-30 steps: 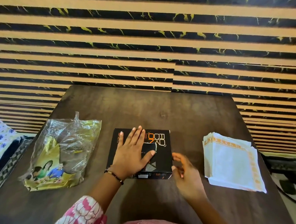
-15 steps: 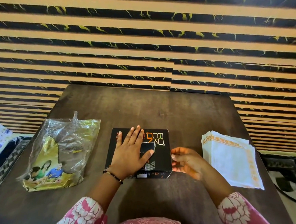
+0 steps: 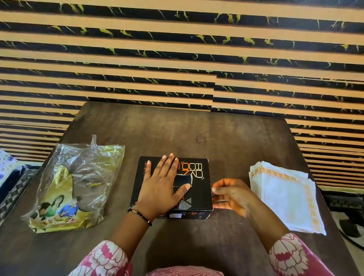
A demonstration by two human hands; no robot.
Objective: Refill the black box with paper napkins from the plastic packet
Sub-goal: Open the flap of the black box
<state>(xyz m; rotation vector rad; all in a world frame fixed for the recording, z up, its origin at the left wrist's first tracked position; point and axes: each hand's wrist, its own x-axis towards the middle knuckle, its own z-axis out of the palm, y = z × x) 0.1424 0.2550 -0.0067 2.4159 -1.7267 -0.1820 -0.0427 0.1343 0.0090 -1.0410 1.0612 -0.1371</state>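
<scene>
1. Your right hand point(image 3: 231, 195), out beside the napkins a second ago, has moved in; its fingertips now touch the box's right edge, fingers relaxed.
2. Your left hand point(image 3: 163, 189) stays spread flat on the lid.
3. Black box point(image 3: 198, 175): rectangular, matte cardboard, orange lettering, mid-table point(image 3: 198, 134).
4. Napkins point(image 3: 286, 197): white paper stack, orange border, right of the box.
5. Plastic packet point(image 3: 76, 184): crinkled, clear, left of the box.

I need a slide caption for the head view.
Left hand flat on closed black box, right hand at its side.
</scene>
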